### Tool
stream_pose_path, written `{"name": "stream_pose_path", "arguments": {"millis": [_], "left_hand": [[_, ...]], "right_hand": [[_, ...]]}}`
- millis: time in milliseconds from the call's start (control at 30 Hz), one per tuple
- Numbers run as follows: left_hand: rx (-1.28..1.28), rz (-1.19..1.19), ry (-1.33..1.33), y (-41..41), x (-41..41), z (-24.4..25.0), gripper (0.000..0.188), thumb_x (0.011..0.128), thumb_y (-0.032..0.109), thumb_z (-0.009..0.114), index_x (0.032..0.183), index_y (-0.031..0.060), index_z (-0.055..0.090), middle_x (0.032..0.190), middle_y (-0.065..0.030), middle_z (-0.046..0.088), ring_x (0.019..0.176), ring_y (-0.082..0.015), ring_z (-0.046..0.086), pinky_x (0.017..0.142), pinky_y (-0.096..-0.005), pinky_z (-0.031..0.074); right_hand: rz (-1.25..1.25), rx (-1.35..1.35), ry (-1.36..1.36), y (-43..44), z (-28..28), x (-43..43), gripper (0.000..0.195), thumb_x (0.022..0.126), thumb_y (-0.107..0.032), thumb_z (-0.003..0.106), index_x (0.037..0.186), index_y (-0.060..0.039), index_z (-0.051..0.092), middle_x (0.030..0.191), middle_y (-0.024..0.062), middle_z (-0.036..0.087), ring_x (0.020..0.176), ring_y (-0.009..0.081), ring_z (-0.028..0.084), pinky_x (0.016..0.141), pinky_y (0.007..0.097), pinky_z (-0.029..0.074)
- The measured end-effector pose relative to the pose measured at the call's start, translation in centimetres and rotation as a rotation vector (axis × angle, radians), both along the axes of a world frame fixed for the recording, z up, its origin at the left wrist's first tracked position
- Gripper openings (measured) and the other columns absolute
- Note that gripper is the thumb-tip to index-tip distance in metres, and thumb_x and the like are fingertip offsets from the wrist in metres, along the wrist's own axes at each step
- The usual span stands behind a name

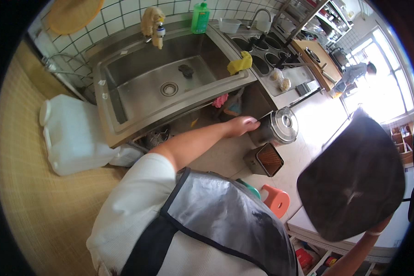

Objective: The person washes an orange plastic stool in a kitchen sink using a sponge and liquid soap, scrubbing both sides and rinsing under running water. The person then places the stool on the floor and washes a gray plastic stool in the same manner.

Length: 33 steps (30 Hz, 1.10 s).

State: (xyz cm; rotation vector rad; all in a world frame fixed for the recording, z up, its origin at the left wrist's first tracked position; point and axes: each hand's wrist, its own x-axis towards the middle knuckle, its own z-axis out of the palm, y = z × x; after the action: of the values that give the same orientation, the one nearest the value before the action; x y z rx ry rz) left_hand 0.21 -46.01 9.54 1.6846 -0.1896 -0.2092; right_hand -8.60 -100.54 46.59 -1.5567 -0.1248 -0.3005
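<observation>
My left hand [240,126] is stretched out below the sink's front edge, its fingers blurred. The fingertips are beside a metal canister [283,126] with a clear lid; whether they touch it I cannot tell. On my right, a large dark square container [352,179] with rounded corners is held up, one flat face towards me. My right hand [381,225] grips its lower edge and is partly hidden behind it. Next to the canister a square metal bin [255,162] stands on the floor, its inside brownish.
A stainless steel sink [141,86] holds a dark scourer [185,71]. A yellow cloth [240,62] hangs at its corner. A white plastic jerrycan [79,134] stands at left. Orange [276,200] and green [250,189] stools are near my apron. Another person [353,77] works by the window.
</observation>
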Motion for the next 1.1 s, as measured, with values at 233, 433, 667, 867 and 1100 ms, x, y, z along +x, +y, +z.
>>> {"name": "stream_pose_path", "arguments": {"millis": [233, 433, 667, 867, 1100], "left_hand": [[-0.722, 0.049, -0.041, -1.9, -1.2, 16.8, 0.084, 0.084, 0.072, 0.036, 0.142, 0.0117, 0.032, 0.142, -0.0088, 0.038, 0.126, -0.0218, 0.037, 0.106, -0.0395, 0.024], [-0.726, 0.523, -0.712, 3.3, -8.8, 22.8, 0.070, 0.090, 0.063, 0.038, 0.136, 0.0093, 0.040, 0.136, -0.0038, 0.041, 0.124, -0.0168, 0.037, 0.106, -0.0317, 0.025], [-0.490, 0.961, -0.922, 13.4, -19.6, 27.6, 0.051, 0.100, 0.043, 0.024, 0.135, 0.0101, 0.040, 0.131, -0.0055, 0.050, 0.119, -0.0194, 0.046, 0.103, -0.0342, 0.032], [-0.575, 0.873, -0.827, 23.8, -24.4, 30.1, 0.070, 0.094, 0.061, 0.024, 0.138, 0.0074, 0.039, 0.137, -0.0111, 0.045, 0.126, -0.0262, 0.041, 0.105, -0.0393, 0.035], [-0.425, 0.879, -0.699, 32.0, -20.7, 28.8, 0.071, 0.095, 0.059, 0.020, 0.133, 0.0041, 0.045, 0.131, -0.0098, 0.051, 0.124, -0.0226, 0.043, 0.105, -0.0359, 0.031]], "right_hand": [[0.213, -0.016, -0.193, 13.4, 2.1, 7.8, 0.048, 0.095, -0.031, 0.045, 0.133, -0.0015, 0.039, 0.135, 0.0144, 0.045, 0.120, 0.0277, 0.047, 0.103, 0.0415, 0.038], [0.509, 0.082, -0.238, 24.6, 0.9, 12.5, 0.045, 0.093, -0.029, 0.047, 0.129, -0.0018, 0.044, 0.131, 0.0151, 0.049, 0.119, 0.0287, 0.049, 0.103, 0.0424, 0.038], [0.825, 0.243, -0.236, 41.3, -0.8, 14.4, 0.041, 0.092, -0.028, 0.049, 0.123, -0.0022, 0.050, 0.127, 0.0159, 0.053, 0.117, 0.0300, 0.051, 0.104, 0.0435, 0.038], [1.038, 0.637, 0.057, 55.6, -2.6, 10.9, 0.038, 0.090, -0.026, 0.050, 0.120, -0.0033, 0.054, 0.127, 0.0166, 0.054, 0.117, 0.0325, 0.051, 0.105, 0.0475, 0.036], [0.935, 0.866, 0.322, 61.3, -6.5, 11.9, 0.044, 0.094, -0.031, 0.038, 0.128, -0.0050, 0.050, 0.133, 0.0142, 0.051, 0.124, 0.0312, 0.045, 0.107, 0.0474, 0.032]]}}
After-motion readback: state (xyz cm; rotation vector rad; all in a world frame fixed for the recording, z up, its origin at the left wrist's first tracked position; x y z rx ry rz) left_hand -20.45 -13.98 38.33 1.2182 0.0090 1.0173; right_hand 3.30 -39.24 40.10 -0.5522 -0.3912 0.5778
